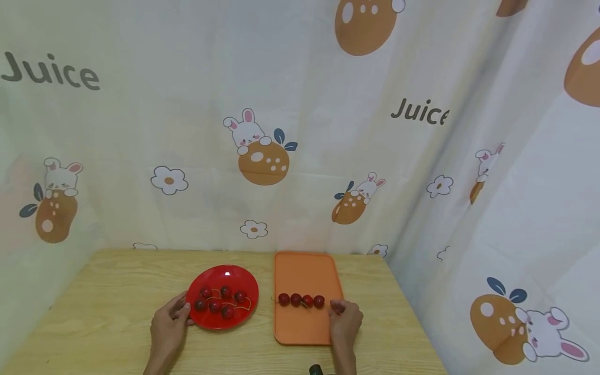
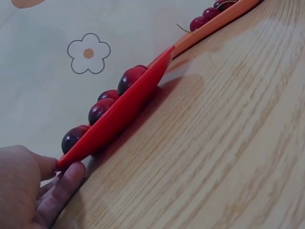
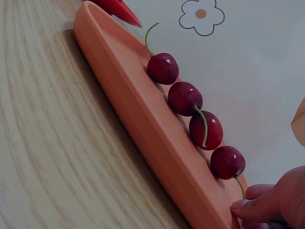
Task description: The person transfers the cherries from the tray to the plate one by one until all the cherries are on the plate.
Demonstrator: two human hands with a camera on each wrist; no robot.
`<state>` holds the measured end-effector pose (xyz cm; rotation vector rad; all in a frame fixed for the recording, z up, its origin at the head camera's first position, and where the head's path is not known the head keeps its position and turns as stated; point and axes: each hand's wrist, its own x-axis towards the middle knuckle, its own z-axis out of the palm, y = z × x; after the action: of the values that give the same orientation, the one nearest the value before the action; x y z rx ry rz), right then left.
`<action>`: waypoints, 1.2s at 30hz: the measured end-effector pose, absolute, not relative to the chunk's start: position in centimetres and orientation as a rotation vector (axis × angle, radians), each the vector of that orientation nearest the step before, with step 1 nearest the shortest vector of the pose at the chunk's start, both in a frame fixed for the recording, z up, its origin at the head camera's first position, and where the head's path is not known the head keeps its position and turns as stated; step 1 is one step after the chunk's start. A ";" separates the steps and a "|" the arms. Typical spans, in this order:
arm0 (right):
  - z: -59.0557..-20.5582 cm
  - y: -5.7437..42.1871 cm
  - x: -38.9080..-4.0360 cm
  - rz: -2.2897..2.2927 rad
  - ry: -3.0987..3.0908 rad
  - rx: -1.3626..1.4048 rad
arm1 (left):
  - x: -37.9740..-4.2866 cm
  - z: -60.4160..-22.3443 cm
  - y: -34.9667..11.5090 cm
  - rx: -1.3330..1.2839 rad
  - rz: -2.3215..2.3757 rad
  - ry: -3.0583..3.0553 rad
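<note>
In the head view, your hands are well apart on the worktop (image 1: 262, 359). Your left hand (image 1: 169, 323) grips the red plate (image 1: 248, 278) by its left rim, thumb above and fingers beneath, as the left wrist view shows. Your right hand (image 1: 346, 319) is at the right edge of the orange tray (image 1: 304, 271), thumb and fingertips close together by the stem (image 3: 240, 186) of the nearest cherry; you cannot tell whether they pinch that stem or the rim. Six dark red cherries (image 1: 215, 307) with stems lie in the plate. To its right, a little apart, the tray carries a row of four cherries (image 1: 296, 299) across its middle. At the bottom edge, near your right wrist, a dark object (image 1: 316, 370) is cut off. Behind everything hangs a pale curtain (image 1: 197, 130) printed with rabbits, flowers and the word "Juice".
</note>
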<state>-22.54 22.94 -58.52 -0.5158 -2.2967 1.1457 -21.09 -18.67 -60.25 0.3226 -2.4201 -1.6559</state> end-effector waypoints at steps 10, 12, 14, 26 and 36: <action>-58.7 22.7 -22.9 1.078 -2.304 -0.496 | -21.8 -60.2 -19.0 0.313 -1.635 -2.433; -58.8 22.7 -22.9 1.080 -2.296 -0.492 | -21.8 -60.3 -19.0 0.310 -1.623 -2.425; -58.8 22.7 -22.9 1.083 -2.287 -0.488 | -21.8 -60.3 -19.0 0.309 -1.615 -2.420; -58.6 22.6 -22.8 1.129 -2.285 -0.527 | -21.6 -60.3 -18.9 0.306 -1.637 -2.410; -57.5 22.6 -22.5 1.171 -2.291 -0.601 | -21.7 -60.4 -18.9 0.319 -1.624 -2.404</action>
<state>-22.51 22.61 -57.53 -0.6014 -2.2914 1.1710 -21.69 -18.91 -60.38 0.3195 -2.4039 -1.6244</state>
